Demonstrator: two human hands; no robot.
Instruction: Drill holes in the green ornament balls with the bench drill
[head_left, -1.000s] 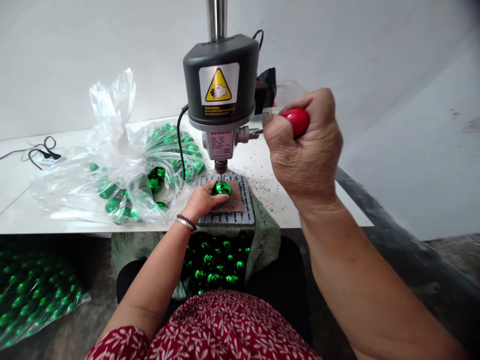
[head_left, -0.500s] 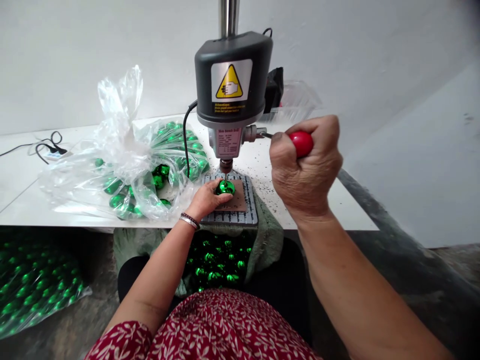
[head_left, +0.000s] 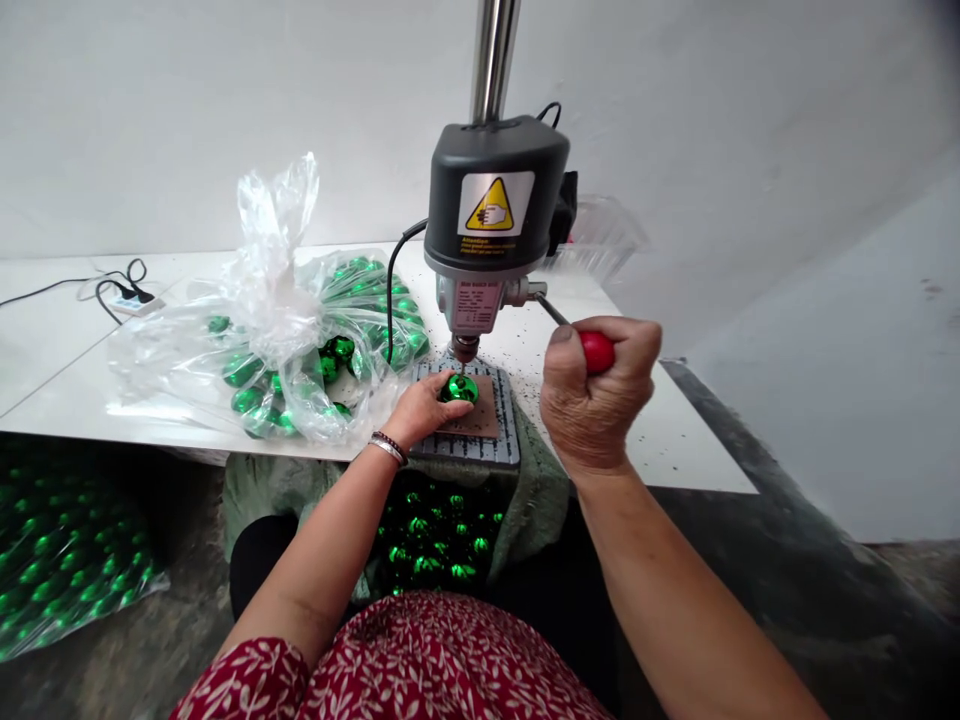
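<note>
Red knob [head_left: 598, 352] swung lower, right hand [head_left: 606, 410] gripping it, left hand [head_left: 421, 410] holding green ball [head_left: 460, 389] under drill [head_left: 495, 200], plastic bag [head_left: 276, 305] alongside

"where's the bench drill [head_left: 499, 200]?"

"on the table [head_left: 652, 430], its base plate [head_left: 508, 425] at the front edge. a flat board [head_left: 487, 410] lies on that, with a ball [head_left: 463, 388] on the board, under the chuck [head_left: 465, 348]."

"and the hands?"

"left hand [head_left: 424, 408] at the ball's left side, right hand [head_left: 600, 395] around the lever knob [head_left: 598, 352], right of the drill."

"what's further left?"

"a plastic bag [head_left: 274, 300] with more balls in it, then a power strip [head_left: 136, 303] beyond. on the floor, far left, another bag [head_left: 75, 560] of balls."

"behind?"

"a plastic container [head_left: 604, 240], behind the drill to the right."
</note>
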